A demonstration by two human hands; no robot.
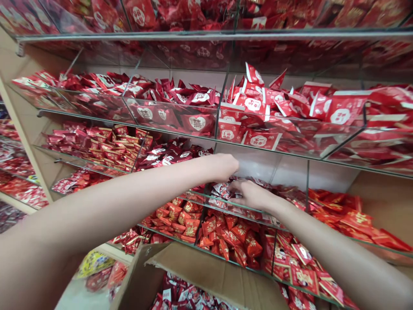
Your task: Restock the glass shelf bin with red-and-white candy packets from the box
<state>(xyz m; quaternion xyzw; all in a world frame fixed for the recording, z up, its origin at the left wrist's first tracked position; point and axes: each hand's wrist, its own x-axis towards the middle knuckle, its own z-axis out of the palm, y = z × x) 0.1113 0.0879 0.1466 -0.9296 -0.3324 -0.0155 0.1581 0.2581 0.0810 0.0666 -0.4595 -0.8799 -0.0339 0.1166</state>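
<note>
Bare forearms fill the foreground, both stretched toward a glass shelf bin (258, 213) in the middle of a display. Below them a cardboard box (206, 275) is seen with its flaps open and red-and-white packets (180, 297) lying inside. The left hand (222, 167) is curled with its knuckles toward the camera at the back of the bin; whether anything is gripped inside it cannot be told, since the fingers are turned away. The right hand (250, 194) is laid on a heap of small dark red and white sweets (222, 189) in that bin, its fingers bent over a few of them in a loose grasp.

Just below the bin, orange-red wrapped sweets (232, 239) are piled in the next tier, and red envelopes with gold print (303, 267) are stacked beside them to the right. Above the hands, a higher glass shelf (274, 146) is filled with red pouches bearing white round labels (254, 105). To the left, small red boxes (109, 146) and dark red packets (167, 157) are held in neighbouring bins. Further red goods are seen on the top shelf (206, 36) and at the far left edge.
</note>
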